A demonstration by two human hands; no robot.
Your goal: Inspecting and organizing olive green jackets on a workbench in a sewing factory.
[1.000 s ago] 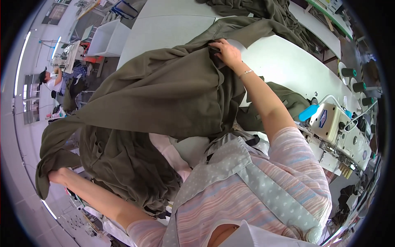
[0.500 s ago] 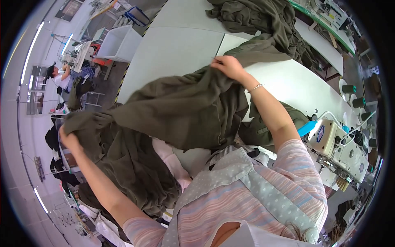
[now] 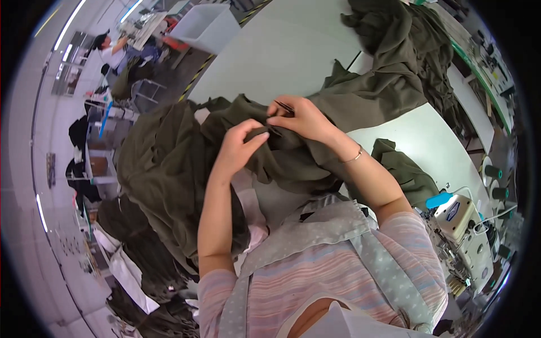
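An olive-green fabric garment [image 3: 298, 169] lies bunched across the table in front of me. My left hand [image 3: 236, 147] pinches its edge between thumb and fingers. Close against it, my right hand [image 3: 304, 119] is closed on the same cloth, thumb and fingertips together. A thin dark two-pronged tool [image 3: 285, 106], like tweezers or thread snips, sticks out of the right hand; the rest of it is hidden. The fingertips almost meet, and folds cover part of the edge they hold. More of the cloth hangs in a large heap to the left.
A sewing machine [image 3: 455, 217] with a blue piece on top stands at right, near thread cones [image 3: 492, 172]. Another olive pile [image 3: 394, 50] covers the table's far right. A white bin [image 3: 205, 27] and a seated co-worker [image 3: 112, 53] are at far left.
My left hand has come in from the far left to beside the right hand. The stretched cloth is now gathered between them. My view has shifted, too.
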